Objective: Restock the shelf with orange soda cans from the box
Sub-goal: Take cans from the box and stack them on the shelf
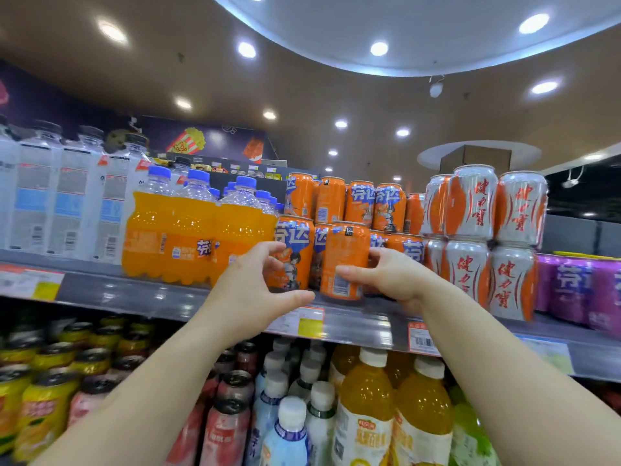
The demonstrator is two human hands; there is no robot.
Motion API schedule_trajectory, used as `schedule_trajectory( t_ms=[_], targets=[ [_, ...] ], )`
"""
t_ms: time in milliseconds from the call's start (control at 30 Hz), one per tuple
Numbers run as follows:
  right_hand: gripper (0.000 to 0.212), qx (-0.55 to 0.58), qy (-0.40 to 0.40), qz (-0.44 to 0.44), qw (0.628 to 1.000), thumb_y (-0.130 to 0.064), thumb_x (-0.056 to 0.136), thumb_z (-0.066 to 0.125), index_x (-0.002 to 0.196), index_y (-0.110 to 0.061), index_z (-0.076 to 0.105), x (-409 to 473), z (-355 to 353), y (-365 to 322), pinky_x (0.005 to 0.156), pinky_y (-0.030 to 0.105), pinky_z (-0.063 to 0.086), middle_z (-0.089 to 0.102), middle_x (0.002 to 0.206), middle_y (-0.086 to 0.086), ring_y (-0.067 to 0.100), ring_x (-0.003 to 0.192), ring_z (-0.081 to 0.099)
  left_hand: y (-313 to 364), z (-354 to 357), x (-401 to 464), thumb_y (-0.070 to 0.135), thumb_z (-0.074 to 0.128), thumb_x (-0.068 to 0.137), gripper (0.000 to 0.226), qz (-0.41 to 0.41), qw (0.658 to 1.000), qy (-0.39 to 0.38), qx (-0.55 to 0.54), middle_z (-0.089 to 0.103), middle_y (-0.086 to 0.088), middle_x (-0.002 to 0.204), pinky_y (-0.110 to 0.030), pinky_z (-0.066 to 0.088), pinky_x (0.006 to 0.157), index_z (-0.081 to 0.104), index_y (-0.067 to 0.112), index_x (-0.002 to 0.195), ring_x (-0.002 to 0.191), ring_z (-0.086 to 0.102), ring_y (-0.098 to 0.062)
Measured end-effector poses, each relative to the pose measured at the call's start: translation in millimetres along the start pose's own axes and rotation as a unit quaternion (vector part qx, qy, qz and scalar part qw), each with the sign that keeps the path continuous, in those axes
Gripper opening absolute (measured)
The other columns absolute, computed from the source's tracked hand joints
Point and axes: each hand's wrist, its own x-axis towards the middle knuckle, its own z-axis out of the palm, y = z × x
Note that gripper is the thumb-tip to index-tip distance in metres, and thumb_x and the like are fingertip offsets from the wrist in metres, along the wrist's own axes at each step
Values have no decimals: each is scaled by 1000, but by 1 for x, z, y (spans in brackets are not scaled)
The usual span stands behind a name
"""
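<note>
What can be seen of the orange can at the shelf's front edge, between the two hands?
The orange can is a metal-looking drink can with a silver top rim, its barcode panel facing out rather than the blue logo. It stands upright at the front edge of the shelf, ahead of stacked matching cans. The right hand grips its right side, thumb across the front. The left hand hovers open beside it, apparently not touching.

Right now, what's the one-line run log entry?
stage: shelving | right hand: grips front orange soda can | left hand: open beside it | grey metal shelf: can standing at edge

The grey shelf [161,299] carries orange soda bottles [188,237], stacked orange cans [342,260], silver-orange cans [470,237] and purple cans [571,287].
</note>
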Motion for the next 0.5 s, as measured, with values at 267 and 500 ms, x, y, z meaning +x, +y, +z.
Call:
schedule_trajectory(
  t_ms=[267,500],
  targets=[
    [92,-37,41,20,998,-65,49,85,127,-29,53,11,23,-10,80,33,56,67,117,-5,15,101,66,-9,-1,0,52,81,67,76,23,999,0,22,57,19,108,-11,39,75,46,37,133,100,54,1],
    [76,-4,-4,38,999,-39,59,87,127,-21,57,5,7,-7,97,44,53,69,118,1,20,107,67,-9,0,1,54,81,67,78,23,999,-3,37,56,20,109,-24,43,83,44,37,134,105,55,-3]
  ],
)
